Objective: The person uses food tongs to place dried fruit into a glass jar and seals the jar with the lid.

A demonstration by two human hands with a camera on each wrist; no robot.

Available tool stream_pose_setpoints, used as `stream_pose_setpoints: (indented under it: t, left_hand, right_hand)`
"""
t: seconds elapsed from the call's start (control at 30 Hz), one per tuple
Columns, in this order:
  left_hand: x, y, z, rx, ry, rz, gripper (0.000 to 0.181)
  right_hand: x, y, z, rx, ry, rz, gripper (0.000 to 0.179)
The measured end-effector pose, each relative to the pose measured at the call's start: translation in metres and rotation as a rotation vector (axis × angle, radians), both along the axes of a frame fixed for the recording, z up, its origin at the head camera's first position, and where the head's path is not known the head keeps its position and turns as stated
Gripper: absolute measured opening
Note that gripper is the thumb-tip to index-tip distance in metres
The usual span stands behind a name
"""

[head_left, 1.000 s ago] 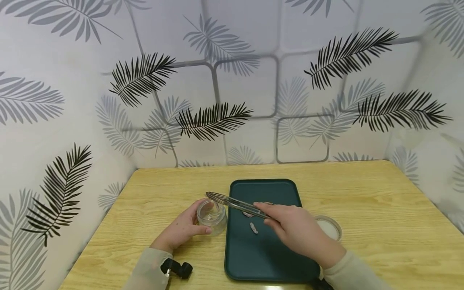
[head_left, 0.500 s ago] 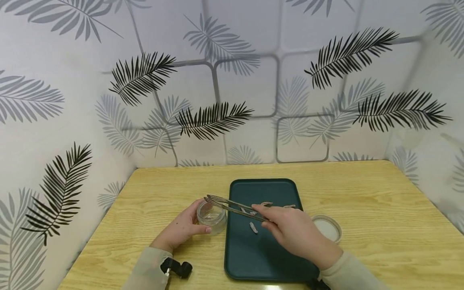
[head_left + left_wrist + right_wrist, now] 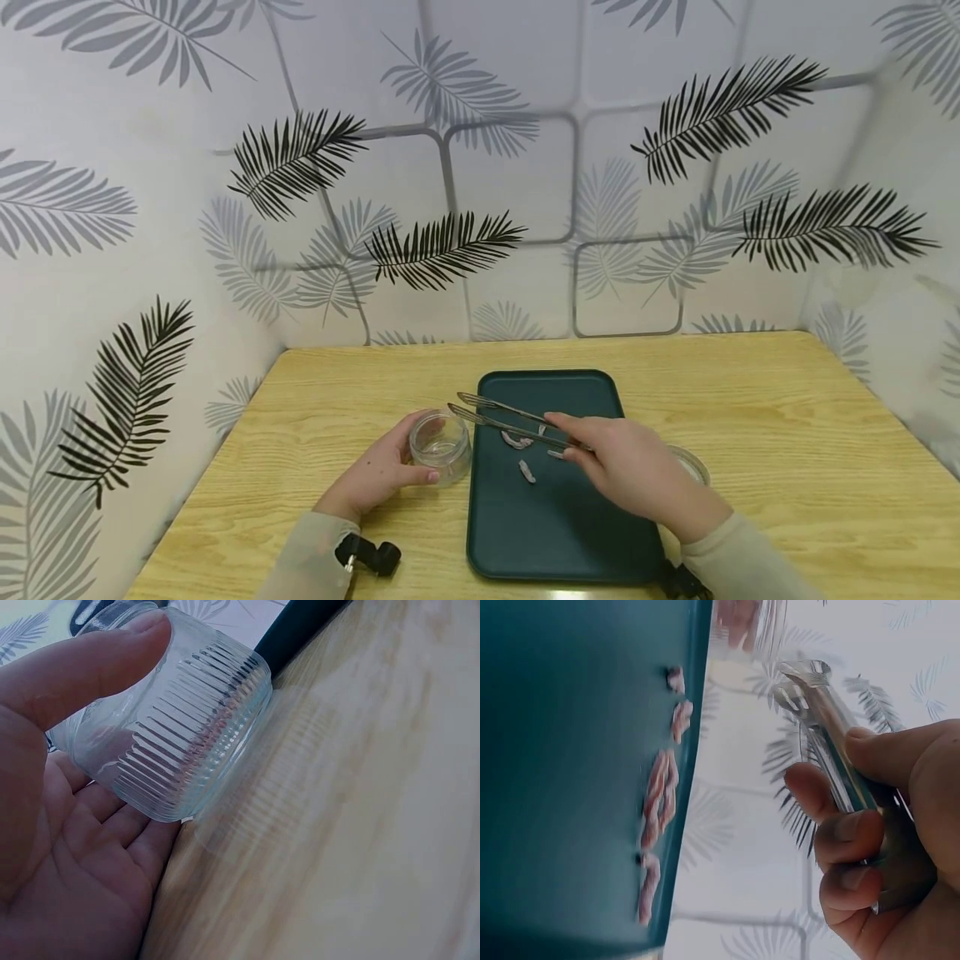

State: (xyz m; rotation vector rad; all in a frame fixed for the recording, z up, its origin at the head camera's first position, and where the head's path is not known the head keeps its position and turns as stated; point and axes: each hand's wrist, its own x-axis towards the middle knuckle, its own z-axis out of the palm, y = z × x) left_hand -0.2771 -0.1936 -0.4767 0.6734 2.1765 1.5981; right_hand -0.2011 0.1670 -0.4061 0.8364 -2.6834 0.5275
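Note:
My left hand [image 3: 381, 468] holds a clear glass jar [image 3: 442, 468] upright on the table, left of a dark green tray [image 3: 562, 533]. The left wrist view shows the thumb on one side of its ribbed wall and fingers on the other; what lies inside I cannot tell. Above the tray, my right hand [image 3: 633, 468] grips metal tongs [image 3: 831, 712] by their arms. The tips point at the jar, stand apart and have nothing visible between them. Several wrinkled, pinkish-grey strips [image 3: 658, 799] lie on the tray, some partly hidden by the tongs and hand in the head view.
A round lid-like piece [image 3: 692, 463] lies right of the tray, partly covered by my right forearm. The light wooden table [image 3: 787, 433] meets a leaf-patterned wall covering [image 3: 517, 275] at its back edge. A black wrist device [image 3: 367, 555] sits at my left cuff.
The tongs have moved right, from above the jar's mouth to the tray's left edge, and their tips have spread wider. My right hand has shifted slightly right; my left hand stays on the jar.

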Motion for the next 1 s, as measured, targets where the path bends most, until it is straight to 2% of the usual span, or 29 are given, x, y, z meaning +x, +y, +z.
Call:
stream_pose_setpoints:
  t: [0.17, 0.47, 0.73, 1.0]
  left_hand:
    - [0.000, 0.001, 0.000, 0.007, 0.001, -0.004, 0.088]
    - [0.001, 0.001, 0.002, -0.013, 0.018, 0.004, 0.089]
    - [-0.001, 0.000, 0.002, -0.006, 0.014, -0.006, 0.087]
    - [0.000, 0.000, 0.002, 0.000, 0.003, -0.014, 0.088]
  right_hand:
    - [-0.002, 0.011, 0.003, 0.072, -0.050, -0.043, 0.047]
    - [-0.006, 0.023, 0.007, 0.148, -0.195, -0.023, 0.044]
    - [-0.009, 0.032, 0.008, 0.180, -0.215, -0.048, 0.042]
    - [-0.012, 0.036, 0.005, 0.181, -0.232, -0.041, 0.041]
